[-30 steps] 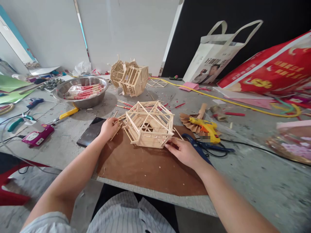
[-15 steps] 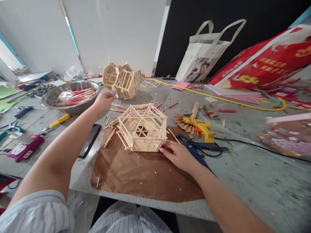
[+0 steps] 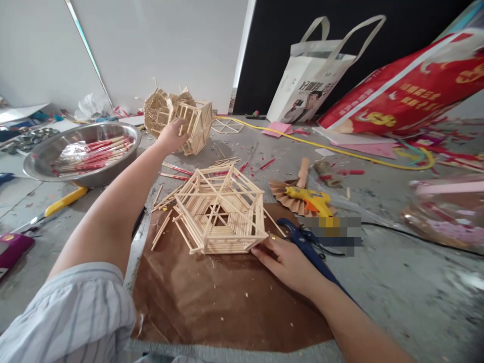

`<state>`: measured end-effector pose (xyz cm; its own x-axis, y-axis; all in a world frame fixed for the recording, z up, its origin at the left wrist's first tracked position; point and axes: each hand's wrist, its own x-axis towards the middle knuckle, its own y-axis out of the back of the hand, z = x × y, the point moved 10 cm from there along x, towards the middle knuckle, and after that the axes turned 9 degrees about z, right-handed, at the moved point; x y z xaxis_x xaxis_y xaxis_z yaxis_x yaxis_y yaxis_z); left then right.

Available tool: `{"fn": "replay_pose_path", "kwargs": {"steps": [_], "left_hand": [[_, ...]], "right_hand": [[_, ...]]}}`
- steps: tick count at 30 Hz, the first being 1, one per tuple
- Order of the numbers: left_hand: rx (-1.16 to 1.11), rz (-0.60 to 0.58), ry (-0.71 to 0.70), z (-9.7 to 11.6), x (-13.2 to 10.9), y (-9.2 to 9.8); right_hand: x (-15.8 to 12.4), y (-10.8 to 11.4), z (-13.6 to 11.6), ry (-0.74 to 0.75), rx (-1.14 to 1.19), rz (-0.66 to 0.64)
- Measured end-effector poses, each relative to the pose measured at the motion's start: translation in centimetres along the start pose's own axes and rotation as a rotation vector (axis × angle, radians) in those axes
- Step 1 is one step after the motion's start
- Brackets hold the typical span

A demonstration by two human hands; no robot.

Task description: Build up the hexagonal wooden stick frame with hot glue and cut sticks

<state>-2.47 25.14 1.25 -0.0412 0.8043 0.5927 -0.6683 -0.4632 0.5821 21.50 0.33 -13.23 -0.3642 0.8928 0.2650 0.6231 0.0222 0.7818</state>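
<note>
The pale-wood hexagonal stick frame (image 3: 221, 233), mid-view, looks largely built; pale loose wooden sticks (image 3: 162, 230) at nine o'clock seem unused. The right hand (image 3: 293, 262) touches the frame's four-o'clock corner; the left hand (image 3: 173, 136) overlaps a tan wooden lattice model (image 3: 199, 126) toward eleven; both half-curled, grip unclear. A blue-handled tool (image 3: 307, 247) crowds the right.

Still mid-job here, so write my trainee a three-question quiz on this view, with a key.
1. True or false: the steel bowl stands on the brown sheet.
2. What is the left hand nearest to? A) the red bag; B) the stick model at the back; C) the pink paper.
3. Which hand is at the near right corner of the front stick frame?

Key: 1. False, it stands on the grey table. 2. B. 3. The right hand.
</note>
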Motion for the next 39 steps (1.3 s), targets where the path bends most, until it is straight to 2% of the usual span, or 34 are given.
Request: {"fn": "replay_pose_path", "kwargs": {"steps": [2,3,8,13,15,19,22,30,39], "left_hand": [[0.053,-0.016,-0.141,1.3,0.1,-0.8],[0.074,-0.040,-0.164,1.4,0.0,-1.4],[0.097,-0.143,0.014,-0.9,-0.2,-3.7],[0.287,-0.155,-0.008,-1.5,-1.0,-4.5],[0.300,-0.111,-0.015,-1.6,-1.4,-4.1],[0.289,0.032,0.058,-3.0,-2.0,-2.2],[0.321,0.062,0.099,-3.9,-2.4,-1.1],[0.299,0.029,-0.029,-3.6,-4.9,-0.6],[0.185,0.179,-0.141,-4.1,-7.8,-0.1]], "right_hand": [[0.0,0.1,0.0,-0.005,0.002,0.002],[0.1,0.1,0.0,-0.010,0.001,0.006],[0.2,0.2,0.1,-0.019,0.011,0.022],[0.2,0.1,0.1,-0.008,0.029,0.024],[0.1,0.2,0.2,-0.013,0.026,0.024],[0.0,0.2,0.2,-0.012,0.010,0.016],[0.0,0.2,0.2,-0.011,0.006,0.014],[0.1,0.2,0.0,-0.004,0.015,0.028],[0.0,0.3,0.0,-0.025,-0.009,0.033]]}}
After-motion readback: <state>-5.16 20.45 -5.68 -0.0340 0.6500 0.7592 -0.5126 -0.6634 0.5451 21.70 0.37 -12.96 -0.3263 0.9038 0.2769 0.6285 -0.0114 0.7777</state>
